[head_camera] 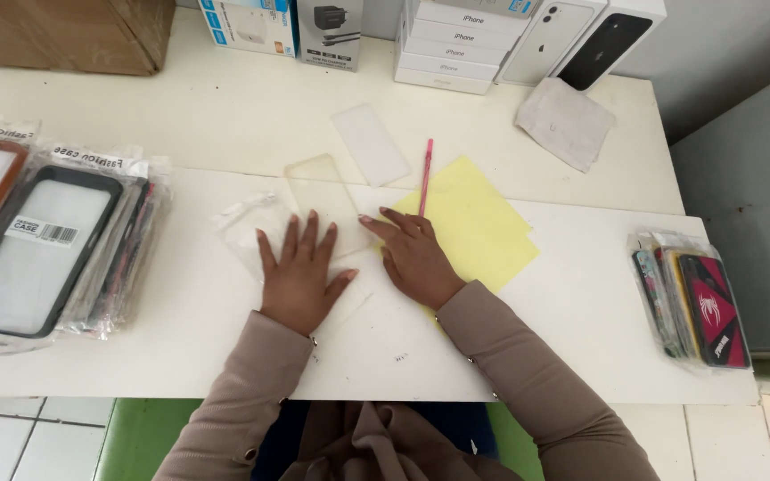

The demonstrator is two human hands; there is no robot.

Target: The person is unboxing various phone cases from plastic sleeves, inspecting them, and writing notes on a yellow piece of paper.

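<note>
**Two flat hands on clear plastic at a white table**

At the far left of the white table [180, 356] lies a stack of bagged phone cases [42, 245], the top one black-rimmed with a clear back, and an orange-rimmed one beside it at the picture's edge. Behind them, in the back left corner, stands a brown cardboard box [64, 34].

Nearer the middle, a crumpled clear plastic bag [247, 223] lies on the table. The left hand [300, 272] rests on it with fingers spread and palm down, gripping nothing; its fingertips reach the lower edge of a transparent phone case [323, 191], which lies flat just in front of both hands. A little behind and to the right of that case lies a frosted rectangular sheet [370, 142], apart from the hands.

The right hand [416, 258] also lies flat and unclenched, its fingers pointing left toward the transparent case, with the index fingertip at the case's lower right corner. It rests partly on a yellow sheet of paper [483, 223]. A pink pen [425, 174] lies along that paper's left edge, just behind the right hand.

Farther back stand white product boxes [456, 44], and a grey cloth [565, 120] lies to their right. At the far right edge of the table lies a second pile of bagged phone cases [692, 298], the top one red and black.
</note>
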